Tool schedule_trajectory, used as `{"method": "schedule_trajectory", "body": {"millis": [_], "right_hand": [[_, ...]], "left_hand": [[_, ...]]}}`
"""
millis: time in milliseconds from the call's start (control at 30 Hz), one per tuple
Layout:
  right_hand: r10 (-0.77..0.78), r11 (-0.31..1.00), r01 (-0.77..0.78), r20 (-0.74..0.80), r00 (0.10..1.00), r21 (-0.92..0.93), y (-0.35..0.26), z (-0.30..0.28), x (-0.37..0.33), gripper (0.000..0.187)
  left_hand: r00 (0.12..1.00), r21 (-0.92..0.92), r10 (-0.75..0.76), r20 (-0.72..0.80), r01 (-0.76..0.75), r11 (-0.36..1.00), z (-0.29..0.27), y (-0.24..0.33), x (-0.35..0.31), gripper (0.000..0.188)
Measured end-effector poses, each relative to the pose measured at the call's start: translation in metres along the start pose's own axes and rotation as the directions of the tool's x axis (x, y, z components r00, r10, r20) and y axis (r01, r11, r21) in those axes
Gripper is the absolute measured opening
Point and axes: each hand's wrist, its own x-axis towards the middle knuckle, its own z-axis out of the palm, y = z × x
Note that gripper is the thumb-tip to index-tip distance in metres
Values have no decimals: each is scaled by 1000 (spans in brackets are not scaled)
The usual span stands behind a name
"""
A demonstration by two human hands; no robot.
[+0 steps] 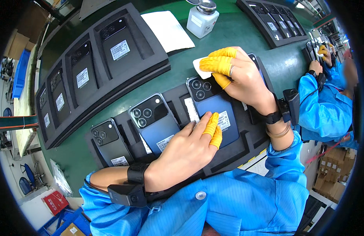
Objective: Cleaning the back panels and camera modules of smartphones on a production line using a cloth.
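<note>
My right hand, with yellow finger cots, pinches a folded white wipe at the top of a blue smartphone, close to its camera block. Whether the wipe touches the phone I cannot tell. Lying flat across the lower back of that phone, beside its white label, is my left hand, its fingers stretched out and some in yellow cots. The phone rests face down in a black foam tray. To its left in the same tray lie another blue smartphone and a dark grey smartphone.
A second black foam tray with several dark phones stands at the left. Behind are a white sheet and a dispenser bottle. Another phone tray sits at far right. A co-worker in a blue sleeve works on the right.
</note>
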Motion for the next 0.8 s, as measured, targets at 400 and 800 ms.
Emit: {"method": "schedule_trajectory", "body": {"millis": [400,800], "right_hand": [[193,911,-278,280,940,304,2,-8,-5,30],[675,97,-691,463,575,716,-11,-16,3,29]], "left_hand": [[1000,-26,-9,15,9,1000,-3,0,0,33],[998,-5,-11,63,11,1000,-5,0,-1,37]]}}
